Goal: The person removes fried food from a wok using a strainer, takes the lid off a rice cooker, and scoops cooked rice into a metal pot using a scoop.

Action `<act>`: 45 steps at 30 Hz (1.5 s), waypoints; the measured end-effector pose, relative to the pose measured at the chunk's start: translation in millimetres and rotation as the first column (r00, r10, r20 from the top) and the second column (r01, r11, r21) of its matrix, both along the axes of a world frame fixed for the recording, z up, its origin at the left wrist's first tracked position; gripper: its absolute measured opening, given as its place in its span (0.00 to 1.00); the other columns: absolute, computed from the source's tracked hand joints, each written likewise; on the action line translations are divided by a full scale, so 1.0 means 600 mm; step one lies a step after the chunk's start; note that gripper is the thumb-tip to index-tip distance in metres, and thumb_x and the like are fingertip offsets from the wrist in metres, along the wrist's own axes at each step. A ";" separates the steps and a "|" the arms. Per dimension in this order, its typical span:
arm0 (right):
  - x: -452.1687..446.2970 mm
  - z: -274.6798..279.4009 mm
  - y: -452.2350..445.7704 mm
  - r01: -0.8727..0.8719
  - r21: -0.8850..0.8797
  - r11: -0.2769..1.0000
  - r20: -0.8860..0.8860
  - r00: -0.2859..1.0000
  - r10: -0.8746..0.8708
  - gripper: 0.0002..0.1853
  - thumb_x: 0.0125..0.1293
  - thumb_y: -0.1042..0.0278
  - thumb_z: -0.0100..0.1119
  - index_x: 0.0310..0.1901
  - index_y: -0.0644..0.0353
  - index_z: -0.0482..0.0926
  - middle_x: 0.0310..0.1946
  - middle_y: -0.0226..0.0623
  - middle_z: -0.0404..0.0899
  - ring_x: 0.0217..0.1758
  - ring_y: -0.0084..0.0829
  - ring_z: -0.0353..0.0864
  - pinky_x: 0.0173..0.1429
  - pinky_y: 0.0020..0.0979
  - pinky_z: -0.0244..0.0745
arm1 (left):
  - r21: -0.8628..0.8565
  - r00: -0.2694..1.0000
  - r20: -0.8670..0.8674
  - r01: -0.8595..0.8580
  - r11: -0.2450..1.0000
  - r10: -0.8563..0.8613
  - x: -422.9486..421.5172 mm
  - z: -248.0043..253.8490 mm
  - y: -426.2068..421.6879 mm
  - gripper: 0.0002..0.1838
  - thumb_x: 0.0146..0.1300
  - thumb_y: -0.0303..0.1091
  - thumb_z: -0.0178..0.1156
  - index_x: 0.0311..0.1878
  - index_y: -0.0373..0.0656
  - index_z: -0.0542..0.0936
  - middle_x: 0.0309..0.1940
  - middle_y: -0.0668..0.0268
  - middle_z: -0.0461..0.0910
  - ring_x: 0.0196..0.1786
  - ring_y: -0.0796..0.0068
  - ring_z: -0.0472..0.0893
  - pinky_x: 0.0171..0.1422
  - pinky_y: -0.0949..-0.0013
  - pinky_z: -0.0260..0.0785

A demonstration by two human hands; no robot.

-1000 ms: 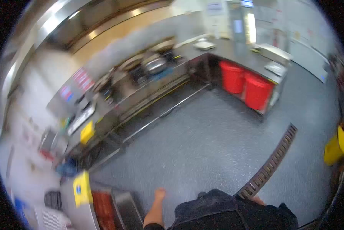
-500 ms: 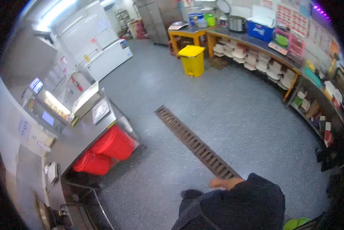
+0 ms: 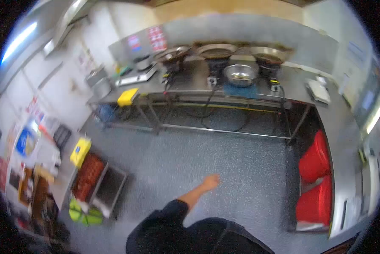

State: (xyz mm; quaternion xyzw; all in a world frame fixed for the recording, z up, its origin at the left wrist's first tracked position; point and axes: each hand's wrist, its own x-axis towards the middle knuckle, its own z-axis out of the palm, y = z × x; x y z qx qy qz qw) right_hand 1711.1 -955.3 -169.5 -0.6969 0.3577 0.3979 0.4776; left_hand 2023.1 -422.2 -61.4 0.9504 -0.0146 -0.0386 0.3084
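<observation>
My left hand [image 3: 211,181] hangs out in front of my body over the grey speckled floor [image 3: 240,158], below a short dark sleeve. Its fingers look loosely curled in, slightly blurred, and nothing shows in them. It touches nothing. My right hand is out of view. Ahead stands a steel cooking bench [image 3: 190,86] with several woks, among them a middle wok [image 3: 216,51] and a right wok [image 3: 269,55]. A shiny steel bowl [image 3: 240,74] rests at the bench's front, above a blue patch.
Red tubs [image 3: 315,203] sit under the right-hand steel counter [image 3: 340,139]. To the left are a rack of reddish-brown items [image 3: 88,175], a yellow box [image 3: 80,151], a steel cart [image 3: 110,184] and a lime-green bag [image 3: 82,213]. A yellow cloth-like piece [image 3: 127,97] hangs at the bench's edge.
My view has swung round from the yellow bin and floor drain to the wok bench. The red tubs now lie on my right. The right hand has left view; my left hand has come in.
</observation>
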 end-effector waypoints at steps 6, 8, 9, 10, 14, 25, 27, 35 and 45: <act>0.494 0.029 -0.035 -0.594 -0.127 0.794 0.040 0.797 0.602 0.19 0.58 0.59 0.57 0.50 0.56 0.74 0.35 0.37 0.79 0.31 0.34 0.77 0.35 0.40 0.76 | 0.410 0.431 -0.181 -0.784 0.466 0.884 -0.508 -0.162 0.273 0.16 0.60 0.41 0.49 0.38 0.37 0.78 0.39 0.51 0.78 0.43 0.53 0.78 0.46 0.54 0.70; 0.680 0.030 0.027 -0.736 -0.221 0.640 0.072 0.642 0.763 0.19 0.58 0.59 0.56 0.50 0.55 0.74 0.35 0.38 0.79 0.31 0.34 0.78 0.35 0.40 0.76 | 0.724 0.580 -0.499 -0.130 0.678 0.644 -0.660 -0.145 0.217 0.14 0.61 0.39 0.50 0.41 0.46 0.82 0.41 0.61 0.81 0.47 0.60 0.78 0.50 0.57 0.69; 0.767 0.030 0.074 -0.783 -0.271 0.559 0.088 0.558 0.825 0.19 0.58 0.59 0.56 0.50 0.55 0.74 0.35 0.38 0.79 0.31 0.34 0.78 0.34 0.41 0.76 | 0.639 0.420 -0.648 -0.154 0.754 0.635 -0.709 -0.134 0.183 0.14 0.61 0.39 0.49 0.41 0.46 0.82 0.40 0.60 0.81 0.47 0.60 0.78 0.50 0.57 0.69; 0.853 0.032 0.137 -0.818 -0.314 0.481 0.111 0.472 0.875 0.19 0.58 0.59 0.56 0.50 0.55 0.73 0.35 0.38 0.79 0.31 0.35 0.78 0.34 0.41 0.76 | 0.586 0.292 -0.695 -0.300 0.753 0.657 -0.726 -0.147 0.165 0.14 0.61 0.40 0.49 0.41 0.45 0.82 0.40 0.59 0.81 0.47 0.60 0.78 0.50 0.57 0.69; 1.099 0.044 0.478 -0.848 -0.491 0.200 0.279 0.064 0.958 0.28 0.57 0.56 0.59 0.59 0.56 0.68 0.47 0.46 0.76 0.41 0.39 0.80 0.47 0.37 0.75 | 0.416 0.095 -0.757 -0.694 0.588 0.647 -0.600 -0.149 0.133 0.15 0.61 0.40 0.49 0.41 0.43 0.81 0.40 0.57 0.80 0.46 0.58 0.78 0.50 0.57 0.69; 1.291 0.747 1.319 -0.726 -0.680 0.100 0.683 -0.578 0.447 0.25 0.57 0.57 0.58 0.54 0.63 0.73 0.55 0.47 0.72 0.57 0.45 0.73 0.60 0.39 0.67 | -0.134 0.323 -0.071 -0.941 0.312 0.944 0.077 -0.080 0.656 0.17 0.56 0.37 0.58 0.46 0.37 0.77 0.40 0.49 0.79 0.44 0.51 0.79 0.48 0.58 0.70; 1.391 0.830 1.412 -0.605 -0.579 0.546 0.813 -0.472 0.340 0.21 0.56 0.60 0.58 0.49 0.62 0.75 0.48 0.49 0.76 0.50 0.44 0.76 0.55 0.39 0.71 | -0.315 0.368 -0.030 -0.886 0.341 0.929 0.227 0.028 0.750 0.17 0.57 0.36 0.60 0.46 0.36 0.76 0.39 0.51 0.80 0.42 0.56 0.79 0.47 0.61 0.71; 1.770 0.943 1.780 0.090 -0.828 0.553 0.422 -0.549 0.721 0.28 0.55 0.57 0.59 0.57 0.58 0.67 0.46 0.48 0.76 0.54 0.44 0.73 0.54 0.44 0.71 | -0.175 0.317 -0.099 -0.939 0.297 0.943 0.390 -0.008 0.928 0.15 0.57 0.35 0.58 0.42 0.33 0.76 0.36 0.52 0.80 0.42 0.55 0.79 0.48 0.61 0.70; 1.914 0.862 1.952 -0.237 -0.963 0.129 0.185 -0.230 0.956 0.26 0.57 0.67 0.52 0.57 0.66 0.59 0.42 0.56 0.77 0.47 0.52 0.78 0.51 0.47 0.72 | 0.182 0.166 -0.759 -0.875 0.449 0.629 0.271 -0.169 1.126 0.17 0.62 0.45 0.48 0.38 0.44 0.81 0.42 0.50 0.77 0.50 0.57 0.74 0.56 0.55 0.64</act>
